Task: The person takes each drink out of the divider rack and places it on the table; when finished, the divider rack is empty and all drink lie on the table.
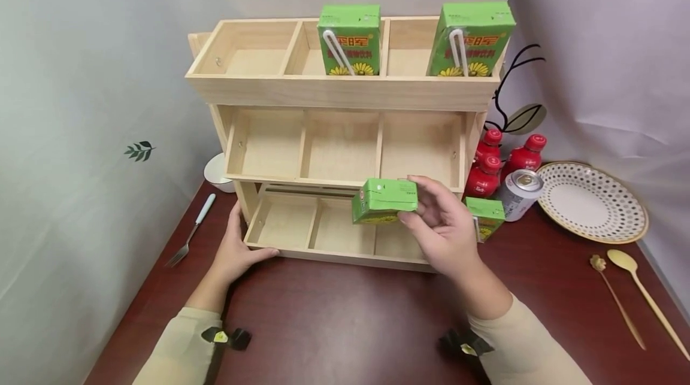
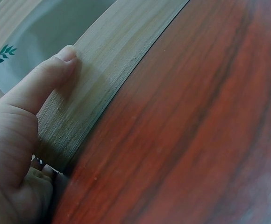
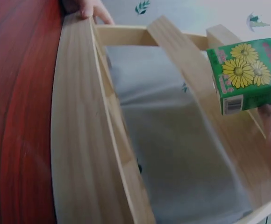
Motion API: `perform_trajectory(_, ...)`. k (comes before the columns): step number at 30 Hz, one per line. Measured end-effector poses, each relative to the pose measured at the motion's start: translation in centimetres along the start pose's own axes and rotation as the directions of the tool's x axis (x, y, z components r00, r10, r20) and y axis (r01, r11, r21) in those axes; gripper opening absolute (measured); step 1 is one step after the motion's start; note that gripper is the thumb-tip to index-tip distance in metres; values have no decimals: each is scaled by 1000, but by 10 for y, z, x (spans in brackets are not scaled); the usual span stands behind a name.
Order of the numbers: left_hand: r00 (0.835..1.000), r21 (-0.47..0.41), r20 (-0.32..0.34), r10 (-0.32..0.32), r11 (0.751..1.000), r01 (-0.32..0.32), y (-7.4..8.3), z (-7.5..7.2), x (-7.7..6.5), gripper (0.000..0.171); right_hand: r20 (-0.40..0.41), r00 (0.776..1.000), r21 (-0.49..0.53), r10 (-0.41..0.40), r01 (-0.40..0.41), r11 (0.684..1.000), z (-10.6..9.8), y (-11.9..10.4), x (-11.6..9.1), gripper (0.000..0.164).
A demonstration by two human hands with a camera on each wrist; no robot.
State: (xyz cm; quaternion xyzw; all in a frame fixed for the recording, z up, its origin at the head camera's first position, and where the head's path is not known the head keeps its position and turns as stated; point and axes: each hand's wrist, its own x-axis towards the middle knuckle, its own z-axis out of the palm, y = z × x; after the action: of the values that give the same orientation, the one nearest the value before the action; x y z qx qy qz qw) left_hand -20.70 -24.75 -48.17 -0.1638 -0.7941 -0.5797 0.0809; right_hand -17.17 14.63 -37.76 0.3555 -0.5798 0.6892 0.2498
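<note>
In the head view my right hand (image 1: 444, 226) grips a green drink carton (image 1: 385, 200) by its right end, in front of the lower tiers of a wooden three-tier rack (image 1: 345, 93). Yellow flowers and a barcode show on the same carton (image 3: 245, 74) in the right wrist view. My left hand (image 1: 237, 253) holds the rack's lower left corner, thumb along the front board (image 2: 86, 74) and the other fingers mostly hidden round the side. Two more green cartons, a middle one (image 1: 351, 41) and a right one (image 1: 473, 41), stand in the top tier with white straws on their fronts.
Right of the rack are another green carton (image 1: 485, 217), red-capped bottles (image 1: 483, 176), a silver can (image 1: 518, 193), a dotted plate (image 1: 633, 208), a gold spoon (image 1: 624, 260) and a thin gold flower-ended utensil (image 1: 617, 301). Leftward lie a fork (image 1: 191, 230) and a white bowl (image 1: 217, 172).
</note>
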Motion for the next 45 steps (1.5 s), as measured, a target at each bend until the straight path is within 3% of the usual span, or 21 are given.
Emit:
perform_trajectory(6, 1000, 0, 8, -8, 1000, 8, 1, 1, -1, 130, -61, 996, 7, 66, -66, 998, -16, -2, -17, 58)
perform_trajectory(15, 1000, 34, 1, -4, 999, 4, 2, 1, -1, 130, -57, 991, -42, 125, -127, 991, -44, -10, -31, 59)
perform_trajectory(22, 1000, 36, 8, -8, 999, 8, 1, 4, -1, 130, -9, 996, -5, 91, -91, 996, -73, -20, -25, 53)
perform_trajectory(30, 1000, 34, 4, 20, 999, -20, 1, 3, 0, 129, -43, 997, 89, 69, -65, 994, -115, -39, -11, 50)
perform_trajectory(36, 1000, 48, -2, 7, 999, -7, 2, 0, -1, 130, -42, 997, 136, 67, -61, 989, -141, -50, -7, 51)
perform_trajectory(41, 1000, 56, -1, -1, 998, 1, 4, 0, -3, 130, -85, 994, 202, 69, -51, 978, -160, -52, -8, 50)
perform_trajectory(45, 1000, 54, 1, -4, 999, 4, 5, 1, -2, 130, -152, 980, 143, 126, -105, 984, -177, -55, -12, 51)
